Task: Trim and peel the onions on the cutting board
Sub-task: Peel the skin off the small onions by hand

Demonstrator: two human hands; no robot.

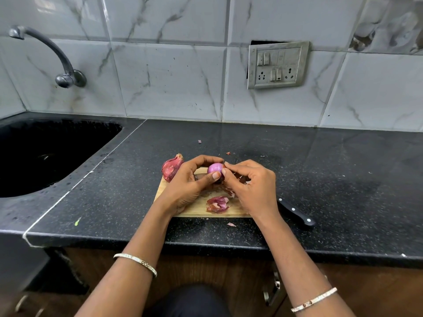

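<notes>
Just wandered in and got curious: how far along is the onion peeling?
Partly done. Shed skins lie on the cutting board. The left hand holds a nearly bare onion while the right hand picks at it. One unpeeled onion waits; the knife lies aside.

No readable text, label, brand or number shows on anything in the view.
</notes>
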